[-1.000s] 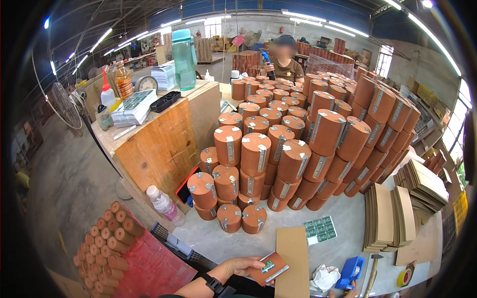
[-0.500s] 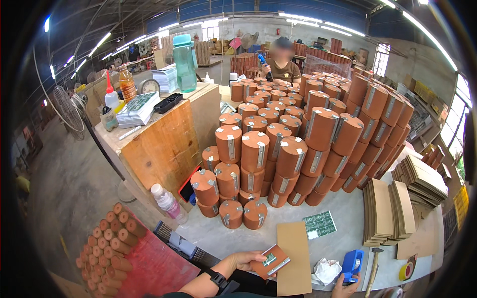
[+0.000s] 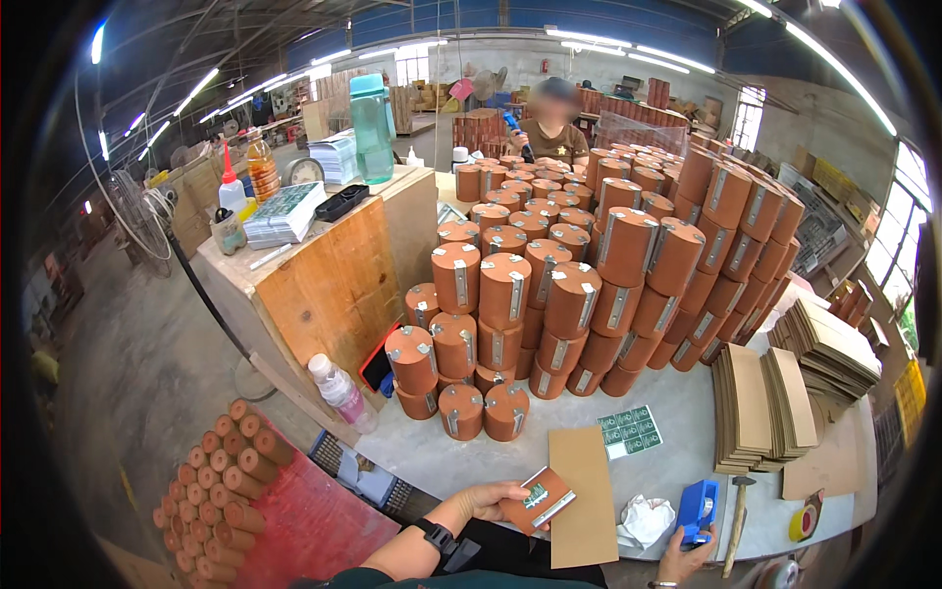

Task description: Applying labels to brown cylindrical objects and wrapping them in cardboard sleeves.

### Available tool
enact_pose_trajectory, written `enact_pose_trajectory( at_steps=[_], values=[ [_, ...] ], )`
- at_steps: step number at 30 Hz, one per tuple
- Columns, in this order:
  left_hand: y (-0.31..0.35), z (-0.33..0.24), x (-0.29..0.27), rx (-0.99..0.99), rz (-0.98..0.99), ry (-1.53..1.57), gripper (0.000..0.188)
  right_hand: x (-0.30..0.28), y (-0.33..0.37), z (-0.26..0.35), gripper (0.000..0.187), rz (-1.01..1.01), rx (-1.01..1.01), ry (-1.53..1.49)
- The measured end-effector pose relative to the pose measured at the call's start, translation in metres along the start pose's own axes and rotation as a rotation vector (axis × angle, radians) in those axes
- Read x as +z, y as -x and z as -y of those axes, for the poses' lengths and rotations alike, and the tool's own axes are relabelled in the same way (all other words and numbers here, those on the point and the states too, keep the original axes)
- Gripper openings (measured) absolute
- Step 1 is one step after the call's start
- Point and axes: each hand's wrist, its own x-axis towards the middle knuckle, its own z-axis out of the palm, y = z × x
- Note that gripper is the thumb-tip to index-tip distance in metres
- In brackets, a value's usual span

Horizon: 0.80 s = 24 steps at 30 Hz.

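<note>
My left hand grips a reddish-brown piece with a green label on its face and a metal strip along one edge. That piece overlaps the left side of a flat tan cardboard sheet. At the right, my right hand has its fingers around the lower end of a blue tape dispenser on the table. Crumpled white paper lies between the cardboard and the dispenser. A sheet of green labels rests just beyond the cardboard.
Stacked reddish-brown cylinders fill the table's far side. Right of my hand are a hammer, a yellow tape roll and cardboard stacks. A plastic bottle stands left, by a wooden cabinet. A co-worker is behind the cylinders.
The whole view has shifted slightly. The labelled piece in my left hand has turned a little and its label shows more fully. My right hand stays at the tape dispenser.
</note>
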Motion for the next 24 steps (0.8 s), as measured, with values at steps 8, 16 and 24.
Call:
enact_pose_trajectory(
  at_steps=[8, 16, 24],
  values=[
    [0.003, 0.002, 0.001, 0.052, 0.017, 0.033, 0.077, -0.048, 0.008, 0.002, 0.071, 0.048, -0.034, 0.178],
    [0.001, -0.002, 0.001, 0.028, -0.031, -0.039, 0.082, -0.083, 0.026, 0.119, 0.096, 0.586, -0.451, -0.304],
    [0.012, 0.001, 0.008, 0.071, -0.125, 0.01, 0.073, -0.054, 0.024, 0.16, 0.054, 0.876, -0.8, -0.256]
  ],
)
